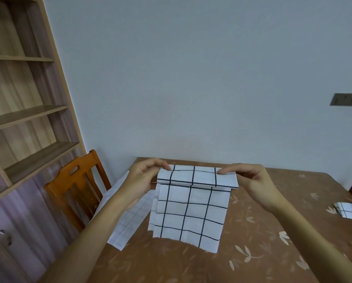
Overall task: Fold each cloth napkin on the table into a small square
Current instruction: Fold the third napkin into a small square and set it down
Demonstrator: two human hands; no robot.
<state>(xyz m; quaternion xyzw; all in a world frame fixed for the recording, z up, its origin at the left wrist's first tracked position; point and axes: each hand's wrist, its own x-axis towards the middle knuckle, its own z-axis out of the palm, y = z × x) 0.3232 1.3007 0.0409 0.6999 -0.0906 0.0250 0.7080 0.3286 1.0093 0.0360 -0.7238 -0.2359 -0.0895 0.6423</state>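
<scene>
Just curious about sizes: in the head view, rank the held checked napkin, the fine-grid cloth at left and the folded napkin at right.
1. held checked napkin
2. fine-grid cloth, partly hidden, so unsure
3. folded napkin, smallest

Reaching up from the lower left of the frame with the bare left forearm (101, 221), slanting toward the centre. Holding the left hand (143, 177) raised at mid-frame, fingers curling over and pinching the upper left corner of the napkin (191, 213). Coming in from the lower right with the right forearm (305, 231) (bare as well), angling up and inward. Holding the right hand (252, 180) level with the left, back of the hand turned toward the camera, fingertips stretching leftward and pinching the upper right corner. Staying apart, both hands raised at matching height.
</scene>
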